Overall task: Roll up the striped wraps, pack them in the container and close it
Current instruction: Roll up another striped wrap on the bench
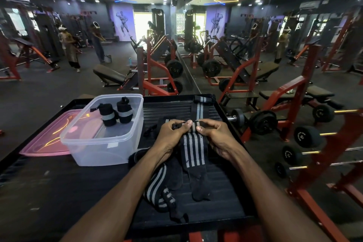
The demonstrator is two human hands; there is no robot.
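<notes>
A black wrap with grey stripes (192,149) lies on the black platform (216,202). My left hand (170,135) and my right hand (217,137) both pinch its far end, where a small roll has formed. Another striped wrap (201,109) lies flat beyond my hands. A third one (157,186) is bunched under my left forearm. The clear plastic container (106,143) stands open to the left, with two rolled wraps (115,112) upright inside. Its pink lid (47,139) lies flat to the left of it.
Red racks with dumbbells (306,136) stand close on the right. A mirror wall runs ahead, with benches and weight machines around. Two people (68,45) stand far off on the left.
</notes>
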